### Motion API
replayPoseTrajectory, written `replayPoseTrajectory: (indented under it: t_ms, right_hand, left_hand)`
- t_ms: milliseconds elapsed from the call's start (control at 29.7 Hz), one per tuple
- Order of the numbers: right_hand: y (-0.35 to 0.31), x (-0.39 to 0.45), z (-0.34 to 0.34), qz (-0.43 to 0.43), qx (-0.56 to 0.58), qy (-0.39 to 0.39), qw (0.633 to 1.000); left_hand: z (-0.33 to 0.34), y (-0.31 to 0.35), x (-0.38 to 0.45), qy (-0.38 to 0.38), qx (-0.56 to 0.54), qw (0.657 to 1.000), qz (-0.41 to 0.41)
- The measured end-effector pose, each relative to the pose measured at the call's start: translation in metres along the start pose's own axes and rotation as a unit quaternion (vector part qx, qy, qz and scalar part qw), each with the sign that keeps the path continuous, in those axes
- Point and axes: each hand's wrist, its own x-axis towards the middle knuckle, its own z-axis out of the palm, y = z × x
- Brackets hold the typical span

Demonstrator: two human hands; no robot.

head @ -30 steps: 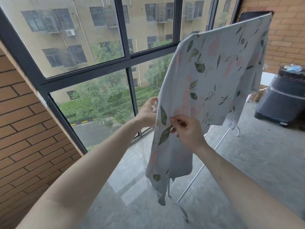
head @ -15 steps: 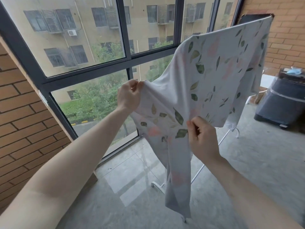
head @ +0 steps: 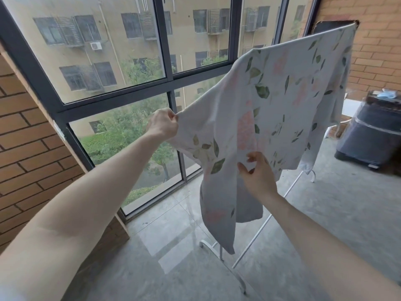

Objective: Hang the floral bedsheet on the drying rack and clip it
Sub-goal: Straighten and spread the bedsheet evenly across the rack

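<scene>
The floral bedsheet [head: 288, 94], white with green leaves and pink blooms, hangs over the top bar of a white drying rack [head: 256, 237]; only the rack's legs and lower rails show beneath it. My left hand [head: 162, 124] grips the sheet's near edge in a fist and holds it out to the left, away from the rack. My right hand [head: 258, 172] is lower, its thumb and fingers parted against the cloth's front; whether it pinches the cloth I cannot tell. No clip is visible.
A tall dark-framed window [head: 171, 79] runs along the left and back. Brick walls stand at left [head: 28, 148] and right [head: 377, 51]. A dark covered bin [head: 371, 135] sits on the concrete floor at right, behind the rack.
My left hand has pulled the sheet's edge up and out to the left, spreading the cloth. My right hand has slid rightward along the lower cloth and loosened its pinch.
</scene>
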Motion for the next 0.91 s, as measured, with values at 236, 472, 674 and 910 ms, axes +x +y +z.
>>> replayPoseTrajectory:
  t_ms: [236, 472, 674, 910]
  right_hand:
    - [-0.014, 0.052, 0.005, 0.034, -0.038, -0.038, 0.998]
    - [-0.033, 0.064, 0.019, 0.020, -0.016, -0.035, 0.999]
    - [-0.056, 0.066, 0.015, -0.030, 0.066, -0.004, 0.997]
    - [-0.055, 0.072, 0.006, -0.127, -0.013, 0.006, 0.992]
  left_hand:
    - [-0.006, 0.079, -0.017, -0.093, -0.141, 0.970, 0.176]
    - [-0.011, 0.125, -0.004, 0.044, -0.117, 0.964, 0.233]
    - [-0.015, 0.136, 0.012, 0.058, -0.074, 0.966, 0.239]
    - [-0.018, 0.144, 0.016, 0.020, -0.058, 0.970, 0.234]
